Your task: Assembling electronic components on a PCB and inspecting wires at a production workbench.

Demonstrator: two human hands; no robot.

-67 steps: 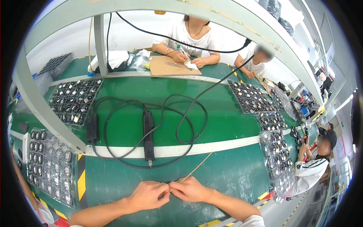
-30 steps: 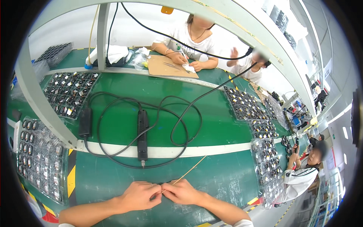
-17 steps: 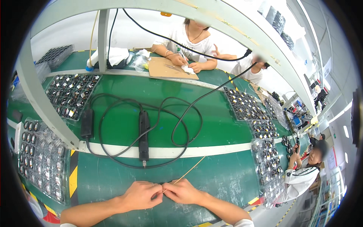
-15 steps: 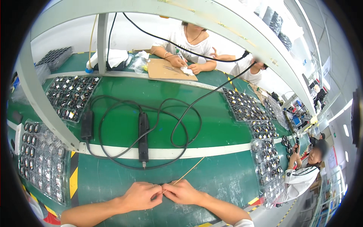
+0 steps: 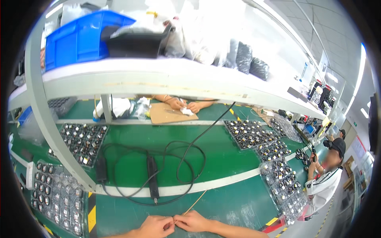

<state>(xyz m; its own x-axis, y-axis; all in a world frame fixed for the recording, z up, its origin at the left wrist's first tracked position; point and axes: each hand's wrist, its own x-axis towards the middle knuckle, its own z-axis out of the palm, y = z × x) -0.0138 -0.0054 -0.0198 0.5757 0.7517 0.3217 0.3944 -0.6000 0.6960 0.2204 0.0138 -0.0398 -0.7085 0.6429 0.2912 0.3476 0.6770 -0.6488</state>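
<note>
The right hand pinches a thin, light-brown stick between thumb and forefinger, the digits closed right down on it. The left hand meets it from the left, its fingers curled and thumb and forefinger brought together at the stick's near end; whether they grip that end or only touch it, I cannot tell.

The stick's long axis runs on a slant — from the near end, between the two hands, up to a free tip at the far right. It is straight, and most of its length sticks out beyond the fingers over the near part of the green worktop.

Just beyond, a pale strip crosses from left to right. A black rod-shaped device lies over it, its long axis near to far and its narrow tip toward the near side. Black cable loops around it, and a black box lies to its left.

Clear trays of small dark parts stand at the near left and along the right. At the far side, a co-worker's hands are over a brown board.
</note>
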